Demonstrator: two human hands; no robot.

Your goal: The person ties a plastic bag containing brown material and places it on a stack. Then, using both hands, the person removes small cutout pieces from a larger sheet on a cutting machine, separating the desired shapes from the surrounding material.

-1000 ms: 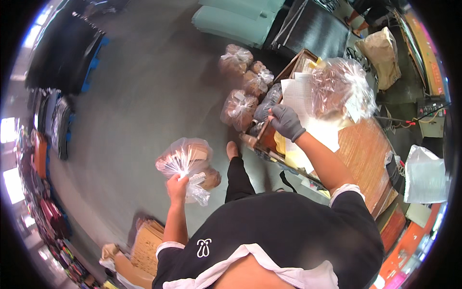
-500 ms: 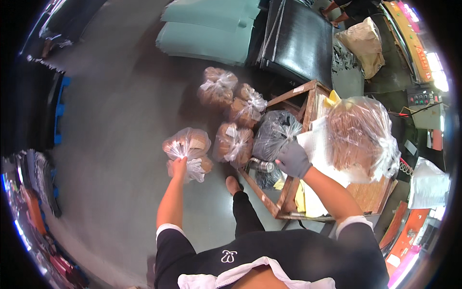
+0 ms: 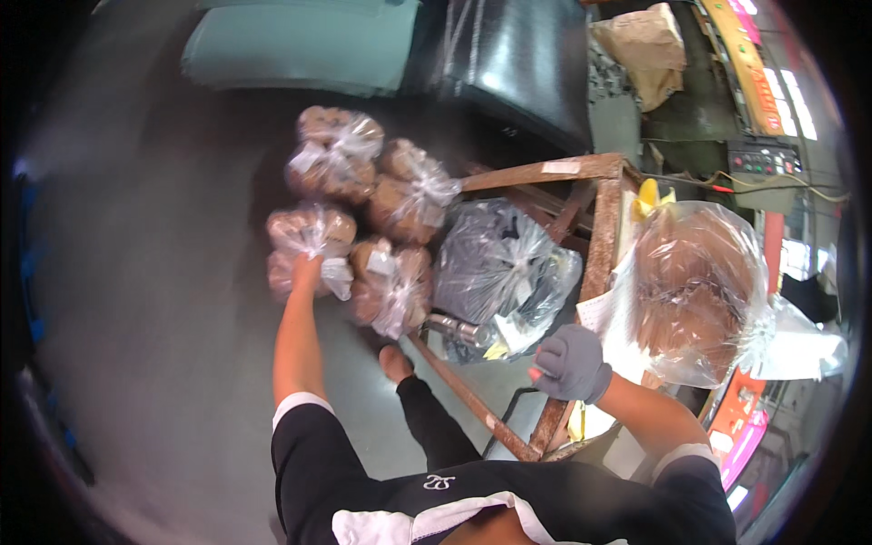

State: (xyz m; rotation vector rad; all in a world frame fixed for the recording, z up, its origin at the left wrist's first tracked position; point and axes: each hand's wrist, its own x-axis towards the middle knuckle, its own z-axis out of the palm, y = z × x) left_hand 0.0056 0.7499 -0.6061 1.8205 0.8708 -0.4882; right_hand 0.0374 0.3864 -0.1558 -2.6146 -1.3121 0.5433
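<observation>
A clear plastic bag of brown pieces point(image 3: 318, 225) is at the left of a cluster of similar bags. My bare left hand point(image 3: 307, 271) is closed on its gathered top. Touching or nearly touching it are another bag of brown pieces point(image 3: 397, 289) and, farther off, two more bags point(image 3: 336, 150). My right hand point(image 3: 572, 363), in a grey glove with bare fingertips, is curled into a fist over the near part of a rusty frame, with nothing seen in it. Beyond that fist sits a plastic bag of dark contents point(image 3: 495, 263).
The rusty metal frame point(image 3: 536, 173) angles around the dark bag. A large clear bag of brown material point(image 3: 698, 282) rests at the right. Behind are a black sheet-covered stack point(image 3: 518, 64) and grey-green sheets point(image 3: 300, 45). A control box point(image 3: 763, 159) with cables stands at far right.
My left hand has brought its bag up against the other bags. My right hand has drawn back from the dark bag toward my body. The whole view has shifted too.
</observation>
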